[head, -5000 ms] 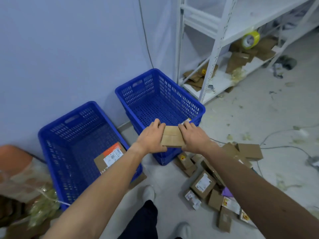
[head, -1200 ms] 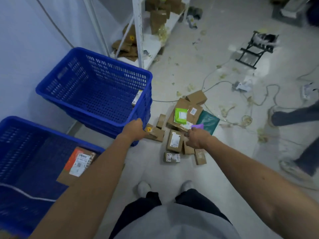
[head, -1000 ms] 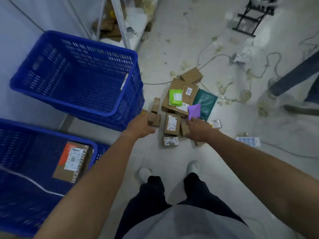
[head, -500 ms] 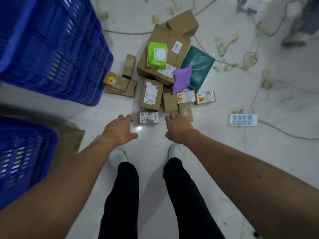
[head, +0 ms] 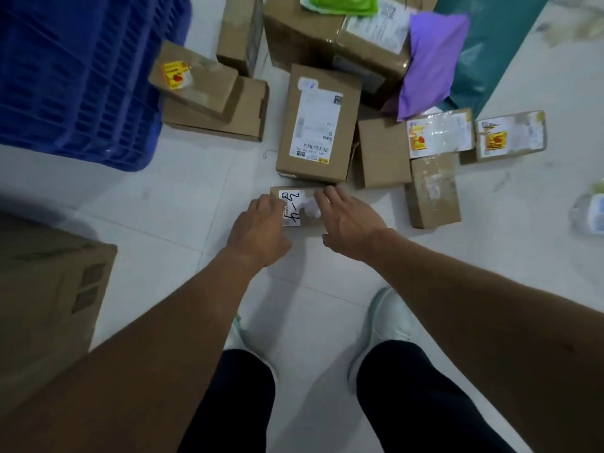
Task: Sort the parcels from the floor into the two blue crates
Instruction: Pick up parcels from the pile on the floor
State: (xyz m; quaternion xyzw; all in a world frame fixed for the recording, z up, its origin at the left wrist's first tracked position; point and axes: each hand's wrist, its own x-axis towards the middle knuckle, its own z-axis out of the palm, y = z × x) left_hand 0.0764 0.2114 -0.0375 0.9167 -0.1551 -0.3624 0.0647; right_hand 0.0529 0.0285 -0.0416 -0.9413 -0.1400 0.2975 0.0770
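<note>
From the head view, the person bends low over a white tile floor (head: 183, 204). Both hands reach down to one small box (head: 299, 207) with a white label and black writing on it. The left hand (head: 261, 223) lies on the left end of the small box, with the fingers loose and a little spread. The right hand (head: 348, 220) lies on the right end, with the fingers also spread and flat. The small box sits on the floor between the two hands, and I cannot tell if they grip it tight. Just behind it stands a taller box (head: 318, 125) with a long white label. To the right are more brown parcels, two of them with yellow and red stickers (head: 439, 134) (head: 510, 135). A purple bag (head: 431, 57) leans on a big box, beside a dark green bag (head: 490, 44). At the top is a bright green packet (head: 340, 3). A blue crate (head: 78, 76) stands at the upper left, with two stacked boxes (head: 209, 99) touching its side. A big brown carton (head: 45, 305) sits at the lower left. Two white shoes (head: 389, 322) and dark trouser legs show at the bottom.
</note>
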